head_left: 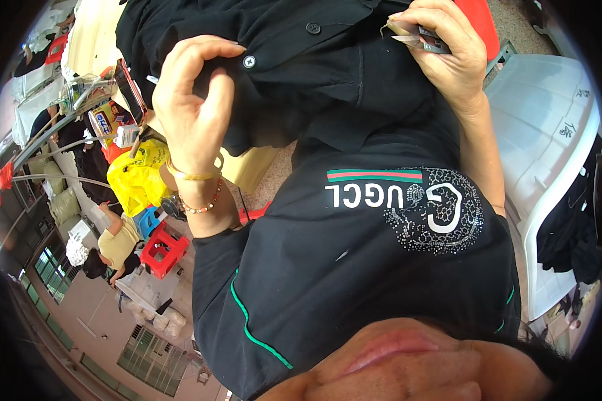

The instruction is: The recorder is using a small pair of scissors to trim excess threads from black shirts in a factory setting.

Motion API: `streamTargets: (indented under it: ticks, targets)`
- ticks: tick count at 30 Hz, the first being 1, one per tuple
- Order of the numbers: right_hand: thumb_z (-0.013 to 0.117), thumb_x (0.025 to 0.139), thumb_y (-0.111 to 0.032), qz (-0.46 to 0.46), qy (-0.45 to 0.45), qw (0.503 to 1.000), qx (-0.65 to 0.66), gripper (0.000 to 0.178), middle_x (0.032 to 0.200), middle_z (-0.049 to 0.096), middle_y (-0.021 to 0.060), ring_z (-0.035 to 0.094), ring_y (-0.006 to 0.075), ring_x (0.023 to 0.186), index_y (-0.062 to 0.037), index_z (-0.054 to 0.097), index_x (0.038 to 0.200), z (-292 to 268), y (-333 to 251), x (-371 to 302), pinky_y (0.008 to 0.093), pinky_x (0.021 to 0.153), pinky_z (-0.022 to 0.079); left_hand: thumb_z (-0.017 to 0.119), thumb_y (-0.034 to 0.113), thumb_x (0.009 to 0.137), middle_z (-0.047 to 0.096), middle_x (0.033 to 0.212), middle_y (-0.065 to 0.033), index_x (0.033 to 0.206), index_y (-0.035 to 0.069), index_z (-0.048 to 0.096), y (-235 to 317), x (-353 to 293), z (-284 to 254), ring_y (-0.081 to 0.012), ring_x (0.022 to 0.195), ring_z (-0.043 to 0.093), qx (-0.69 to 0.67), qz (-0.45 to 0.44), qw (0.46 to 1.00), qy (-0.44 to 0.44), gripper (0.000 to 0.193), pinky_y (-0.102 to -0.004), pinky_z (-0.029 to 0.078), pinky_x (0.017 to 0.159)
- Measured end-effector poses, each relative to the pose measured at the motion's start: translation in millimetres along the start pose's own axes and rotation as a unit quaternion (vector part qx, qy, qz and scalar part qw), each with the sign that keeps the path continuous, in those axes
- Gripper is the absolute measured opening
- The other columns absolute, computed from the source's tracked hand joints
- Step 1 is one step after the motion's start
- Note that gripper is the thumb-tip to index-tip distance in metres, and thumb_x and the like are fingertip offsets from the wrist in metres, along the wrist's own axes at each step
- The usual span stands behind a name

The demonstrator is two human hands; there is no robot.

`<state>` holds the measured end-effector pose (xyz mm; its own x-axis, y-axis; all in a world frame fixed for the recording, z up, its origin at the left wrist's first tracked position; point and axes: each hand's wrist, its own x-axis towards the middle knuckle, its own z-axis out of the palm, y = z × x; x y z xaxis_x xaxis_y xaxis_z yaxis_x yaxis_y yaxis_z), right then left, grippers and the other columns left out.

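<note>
A black garment (314, 73) was held spread across the lap, apparently so that its placket could be worked on. Its cloth was pinched beside a white button (249, 61) by the left hand (194, 100), fingers curled, wrist bent upward. Small thread snips (418, 37) were gripped in the right hand (445, 57), raised apart above the fabric.

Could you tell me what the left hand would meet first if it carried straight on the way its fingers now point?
Most likely the black garment: the left hand curls its fingertips toward the cloth beside a white button. Depth is hard to judge, so it may already touch.
</note>
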<state>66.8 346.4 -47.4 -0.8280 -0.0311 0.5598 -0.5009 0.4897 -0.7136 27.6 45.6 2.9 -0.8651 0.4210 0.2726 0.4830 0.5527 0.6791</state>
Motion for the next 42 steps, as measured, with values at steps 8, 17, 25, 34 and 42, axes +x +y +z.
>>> streamTargets:
  ticks: [8,17,25,34,42]
  targets:
    - [0.084,0.078,0.001,0.030,0.019,0.999,0.005,0.018,0.085,0.061,0.0056,0.060,0.0137,0.070,-0.0019,0.073,0.091,-5.9,-1.6,-6.4,0.0253,0.062,0.046,0.087,0.015,0.079,0.069,0.104,-0.0056,0.102,0.007,0.078,49.8,25.3,25.1,-0.0181,0.096,0.064,0.145,0.151,0.977,0.038,0.026,-0.0317,0.046,0.085]
    - [0.079,0.075,0.006,0.020,0.001,1.000,0.012,0.019,0.080,0.065,0.0056,0.061,0.0178,0.071,-0.0014,0.073,0.091,-9.2,-8.3,-5.5,0.0280,0.061,0.047,0.084,0.024,0.082,0.062,0.091,-0.0023,0.102,0.017,0.081,42.1,41.3,62.0,-0.0217,0.083,0.058,0.270,0.147,0.951,-0.018,0.021,-0.0347,0.048,0.075]
    - [0.081,0.075,0.007,0.043,-0.004,0.998,0.036,0.020,0.080,0.062,0.0056,0.060,0.0164,0.071,-0.0013,0.073,0.091,-5.7,-7.4,-0.8,0.0273,0.061,0.046,0.084,0.017,0.082,0.059,0.081,-0.0021,0.092,0.012,0.080,29.2,37.0,64.6,-0.0192,0.077,0.056,0.225,0.133,0.965,0.002,0.012,-0.0326,0.047,0.072]
    - [0.084,0.078,-0.003,0.103,-0.078,0.990,0.051,0.036,0.098,0.063,0.0078,0.061,0.0167,0.083,-0.0018,0.068,0.111,-9.6,-25.5,13.7,0.0278,0.075,0.048,0.078,0.012,0.092,0.064,0.089,-0.0027,0.102,0.004,0.074,16.3,32.3,59.8,-0.0120,0.074,0.057,0.040,0.070,0.997,0.021,0.014,-0.0235,0.046,0.067]
    - [0.083,0.081,-0.005,0.124,-0.046,0.991,0.010,0.035,0.097,0.063,0.0066,0.061,0.0155,0.084,-0.0008,0.069,0.112,-7.2,-22.9,6.1,0.0266,0.075,0.047,0.082,0.032,0.083,0.062,0.092,-0.0016,0.099,0.018,0.080,20.2,35.9,65.9,-0.0221,0.085,0.062,0.230,0.147,0.961,-0.049,0.022,-0.0357,0.046,0.073]
